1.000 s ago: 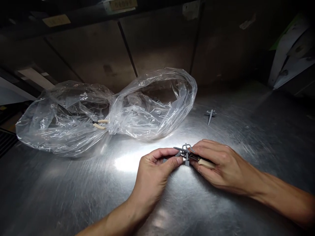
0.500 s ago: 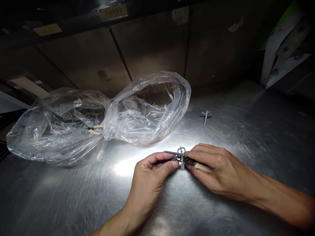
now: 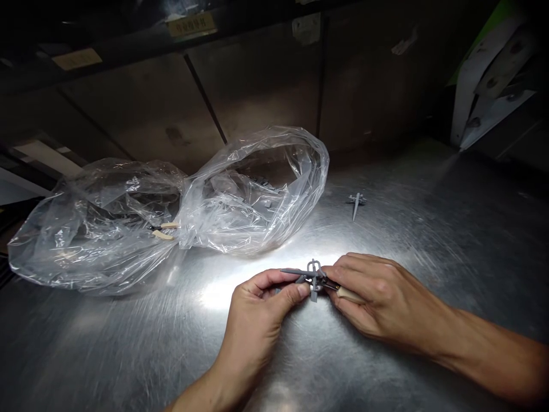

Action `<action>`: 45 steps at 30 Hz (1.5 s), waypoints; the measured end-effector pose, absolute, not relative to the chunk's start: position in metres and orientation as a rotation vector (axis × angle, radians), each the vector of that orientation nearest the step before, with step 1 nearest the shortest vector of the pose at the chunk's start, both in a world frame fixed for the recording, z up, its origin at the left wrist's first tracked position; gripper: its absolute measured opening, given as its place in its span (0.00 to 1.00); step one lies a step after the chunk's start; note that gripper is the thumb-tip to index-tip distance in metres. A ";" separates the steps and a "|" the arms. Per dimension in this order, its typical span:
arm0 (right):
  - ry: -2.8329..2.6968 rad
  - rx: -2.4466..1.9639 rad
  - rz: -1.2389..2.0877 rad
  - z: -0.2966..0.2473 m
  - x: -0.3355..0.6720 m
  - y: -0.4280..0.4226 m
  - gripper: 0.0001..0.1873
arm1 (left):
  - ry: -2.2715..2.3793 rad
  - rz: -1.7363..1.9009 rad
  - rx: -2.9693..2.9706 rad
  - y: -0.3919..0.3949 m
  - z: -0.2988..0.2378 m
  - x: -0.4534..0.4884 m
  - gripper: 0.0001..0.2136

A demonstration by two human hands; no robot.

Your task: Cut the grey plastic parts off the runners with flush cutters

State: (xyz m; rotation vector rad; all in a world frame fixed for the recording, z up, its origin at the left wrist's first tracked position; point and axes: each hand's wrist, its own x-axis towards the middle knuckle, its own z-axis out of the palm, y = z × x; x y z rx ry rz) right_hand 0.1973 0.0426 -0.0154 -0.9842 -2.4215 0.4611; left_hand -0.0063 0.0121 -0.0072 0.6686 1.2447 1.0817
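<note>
Grey part point(image 3: 314, 282): in the lower middle of the frame, a little right of centre, between the two hands; its straight rod points left across the index finger of the left hand point(image 3: 261, 309), a curved loop stands at the top and a small square tab sits at the bottom.
Left grip: thumb and index finger nearly together, pinching the left side of the part.
Right grip: the right hand point(image 3: 381, 292) is curled around a pair of pliers point(image 3: 349, 294); a cream handle shows under the fingers and the dark nose reaches the part, though I cannot tell whether the blades are apart or together.
Rod: reaches farther left over the hand than a second ago, and lies flatter; both hands keep their hold.
View: swung slightly since then, so the bags sit lower and farther left.
Table point(image 3: 128, 355): scratched metal, with a bright glare just left of the part.
Bags: a left bag point(image 3: 77, 263) and a right bag point(image 3: 240, 240), both clear plastic and touching, left of centre; grey pieces show inside the right one.
Spare pliers point(image 3: 163, 235): cream-handled, where the bags meet.
Loose part point(image 3: 355, 207): grey, on the table, right of the bags.
Wall point(image 3: 257, 86): dark panels across the top, tan label point(image 3: 191, 24) above.
</note>
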 end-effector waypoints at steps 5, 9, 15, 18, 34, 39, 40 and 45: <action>-2.432 -0.956 0.431 -0.016 0.198 0.043 0.10 | 1.247 1.086 0.671 0.012 -0.008 -0.007 0.09; -2.384 -0.962 0.594 -0.013 0.198 0.044 0.10 | 1.233 1.073 0.624 0.011 -0.008 -0.007 0.13; -2.285 -1.021 0.646 -0.012 0.198 0.049 0.10 | 1.207 1.092 0.610 0.013 -0.008 -0.007 0.12; -2.288 -1.055 0.642 -0.012 0.198 0.051 0.10 | 1.191 1.100 0.610 0.013 -0.007 -0.007 0.11; -2.330 -1.058 0.443 -0.017 0.199 0.053 0.15 | 1.170 1.073 0.630 0.014 -0.005 -0.008 0.10; -2.342 -1.026 0.358 -0.015 0.197 0.051 0.17 | 1.166 1.041 0.665 0.015 -0.005 -0.008 0.10; -2.344 -1.026 0.346 -0.014 0.197 0.051 0.17 | 1.166 1.031 0.674 0.015 -0.005 -0.008 0.10; -2.363 -1.027 0.323 -0.014 0.197 0.051 0.15 | 1.157 0.995 0.734 0.016 -0.005 -0.009 0.10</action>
